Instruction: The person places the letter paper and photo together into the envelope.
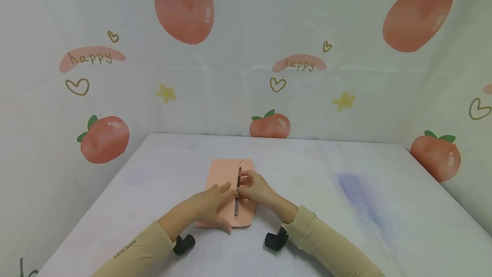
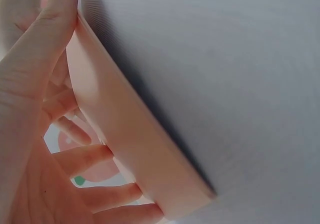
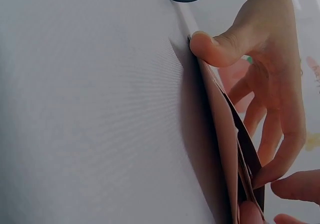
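Note:
A pink paper envelope (image 1: 221,172), or an envelope-like folded piece, lies on the table with a dark strip (image 1: 236,206) running lengthwise near its right side. My left hand (image 1: 211,204) rests across it with fingers spread and the thumb at the near edge. In the left wrist view its straight fingers touch the envelope (image 2: 135,149). From the right, my right hand (image 1: 256,188) pinches the layered edge beside the dark strip. The right wrist view shows parted layers of the envelope (image 3: 220,119), dark inside, with right fingertips (image 3: 295,186) at the far end.
Black wrist devices (image 1: 183,245) sit under both forearms, the other one (image 1: 276,240) at the right sleeve. The white table (image 1: 307,174) has a blue smudge (image 1: 357,195) on the right. Behind it hangs a fruit-printed cloth (image 1: 238,67).

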A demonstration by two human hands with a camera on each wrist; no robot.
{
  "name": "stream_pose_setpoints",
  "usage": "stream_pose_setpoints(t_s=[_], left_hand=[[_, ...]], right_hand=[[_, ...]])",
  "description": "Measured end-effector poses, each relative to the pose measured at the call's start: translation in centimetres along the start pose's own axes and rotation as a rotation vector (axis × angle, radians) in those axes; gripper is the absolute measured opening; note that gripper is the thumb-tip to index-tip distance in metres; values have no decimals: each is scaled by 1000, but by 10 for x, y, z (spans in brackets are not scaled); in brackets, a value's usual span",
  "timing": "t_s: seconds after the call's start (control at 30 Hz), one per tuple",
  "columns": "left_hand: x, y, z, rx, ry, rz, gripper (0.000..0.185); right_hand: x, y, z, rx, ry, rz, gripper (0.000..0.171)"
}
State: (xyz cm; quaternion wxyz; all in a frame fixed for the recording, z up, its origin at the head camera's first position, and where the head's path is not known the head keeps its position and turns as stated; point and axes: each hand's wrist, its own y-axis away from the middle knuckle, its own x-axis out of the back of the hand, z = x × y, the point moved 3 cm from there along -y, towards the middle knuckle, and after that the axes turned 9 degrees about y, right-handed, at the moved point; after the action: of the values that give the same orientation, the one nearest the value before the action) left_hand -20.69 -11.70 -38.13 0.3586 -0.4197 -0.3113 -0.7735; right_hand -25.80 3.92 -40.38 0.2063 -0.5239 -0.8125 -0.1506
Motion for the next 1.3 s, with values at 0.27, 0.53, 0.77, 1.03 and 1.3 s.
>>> stream_pose_setpoints(t_s=[0.27,0.53,0.77,1.03,1.3], left_hand=[[1,0,0,-4,6,-7,85],[-2,-2,-5,-1,-12,4,89],[4,1,3,14,-20,-5,83],[7,1,4,24,-3,-18,71],[21,-2,5,-28,-58,158,63]], right_hand=[[3,1,-2,-49,-57,-44,49],[16,3,0,-57,-35,-1,45],[42,12,2,-41,56,46,42],[79,28,4,-16,181,92,41],[119,48,4,97,368,226,36]])
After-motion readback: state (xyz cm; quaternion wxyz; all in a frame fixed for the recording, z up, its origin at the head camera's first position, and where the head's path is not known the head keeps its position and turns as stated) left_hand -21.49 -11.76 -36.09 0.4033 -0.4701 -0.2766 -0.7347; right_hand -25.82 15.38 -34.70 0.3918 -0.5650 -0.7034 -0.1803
